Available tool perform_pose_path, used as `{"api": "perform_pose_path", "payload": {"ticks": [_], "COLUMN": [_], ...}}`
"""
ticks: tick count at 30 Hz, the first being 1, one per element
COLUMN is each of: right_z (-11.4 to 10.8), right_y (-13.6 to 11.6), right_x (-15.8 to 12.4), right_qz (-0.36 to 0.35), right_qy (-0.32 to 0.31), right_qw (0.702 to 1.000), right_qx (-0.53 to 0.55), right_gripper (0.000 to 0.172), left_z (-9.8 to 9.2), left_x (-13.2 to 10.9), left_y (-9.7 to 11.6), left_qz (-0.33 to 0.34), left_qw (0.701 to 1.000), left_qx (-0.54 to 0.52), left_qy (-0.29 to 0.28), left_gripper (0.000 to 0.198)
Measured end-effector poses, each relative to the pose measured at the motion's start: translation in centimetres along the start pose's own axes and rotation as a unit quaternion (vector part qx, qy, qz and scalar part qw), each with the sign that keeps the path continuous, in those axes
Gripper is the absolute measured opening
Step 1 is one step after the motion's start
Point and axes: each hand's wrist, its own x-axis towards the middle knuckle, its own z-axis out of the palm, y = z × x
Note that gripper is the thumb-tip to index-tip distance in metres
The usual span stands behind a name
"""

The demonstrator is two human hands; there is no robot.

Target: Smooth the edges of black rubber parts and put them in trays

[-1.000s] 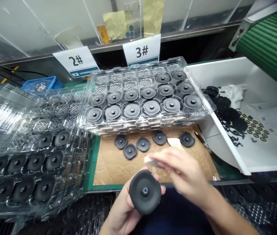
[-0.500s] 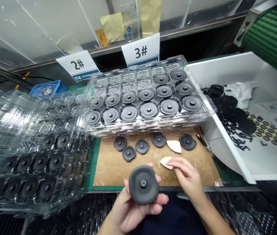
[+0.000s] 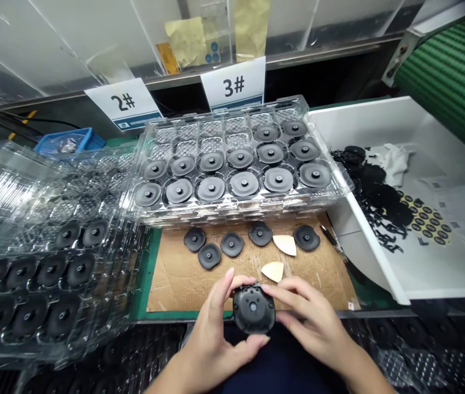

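Observation:
Between both hands is a black rounded plastic disc (image 3: 254, 313), its flatter face with small holes and a light central dot turned towards me. My left hand (image 3: 211, 342) grips its left side, fingers above and thumb below. My right hand (image 3: 312, 320) has its fingers closed on the right edge of the same disc. Just beyond the hands, a cream wedge-shaped piece (image 3: 273, 271) lies on the cardboard sheet (image 3: 175, 284). A second cream wedge (image 3: 285, 244) is behind it, beside a black disc (image 3: 306, 238). Several more such discs lie to the left.
Behind the cardboard stands a clear plastic tray (image 3: 224, 205) holding many black discs in its pockets. Stacked clear trays (image 3: 105, 306) fill the left. At right, a white bin (image 3: 380, 257) holds black parts and oval stickers. A pen (image 3: 328, 235) lies beside it.
The disc has been turned over from its dished, studded face to its holed face. My right hand has left the near cream wedge and come to the disc's right edge.

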Motion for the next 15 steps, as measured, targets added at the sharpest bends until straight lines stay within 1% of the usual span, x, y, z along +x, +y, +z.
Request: {"api": "perform_pose_path", "payload": {"ticks": [1, 3, 5, 6, 7, 9, 10, 12, 13, 15], "right_z": [0.0, 0.2, 0.8, 1.3, 1.7, 2.7, 3.2, 4.1, 4.4, 4.9], "right_y": [-0.1, -0.3, -0.6, -0.8, -1.0, -1.4, -1.4, -1.2, -0.9, 0.0], "right_x": [0.2, 0.7, 1.3, 1.6, 1.8, 2.2, 2.2, 2.2, 2.1, 1.7], "right_qz": [-0.024, -0.049, -0.058, -0.063, -0.068, -0.078, -0.077, -0.057, -0.043, -0.022], "right_qy": [-0.011, 0.007, 0.034, 0.038, 0.038, 0.036, 0.033, 0.026, 0.015, -0.01], "right_qw": [1.0, 0.999, 0.998, 0.997, 0.997, 0.996, 0.995, 0.997, 0.998, 0.997], "right_qx": [-0.014, -0.023, -0.007, 0.005, 0.016, 0.038, 0.045, 0.048, 0.051, 0.067], "right_gripper": [0.036, 0.034, 0.028, 0.025, 0.025, 0.026, 0.027, 0.031, 0.035, 0.05], "left_z": [-0.2, -0.5, -0.7, -0.8, -0.9, -1.0, -1.0, -1.2, -1.3, -1.7], "left_x": [0.0, -0.1, -0.3, -0.4, -0.6, -0.9, -1.1, -1.5, -1.6, -1.6], "left_y": [-0.1, -0.3, -0.7, -0.9, -1.1, -1.8, -2.1, -2.8, -3.0, -3.2], "left_qz": [-0.021, -0.09, -0.154, -0.175, -0.19, -0.204, -0.214, -0.235, -0.244, -0.258], "left_qw": [1.0, 0.995, 0.982, 0.973, 0.963, 0.949, 0.945, 0.943, 0.942, 0.943], "left_qx": [-0.004, -0.036, -0.108, -0.15, -0.19, -0.24, -0.246, -0.234, -0.224, -0.205], "left_qy": [-0.003, -0.009, -0.018, -0.022, -0.024, -0.014, -0.001, 0.033, 0.046, 0.056], "left_gripper": [0.095, 0.079, 0.059, 0.051, 0.046, 0.046, 0.047, 0.04, 0.036, 0.032]}}
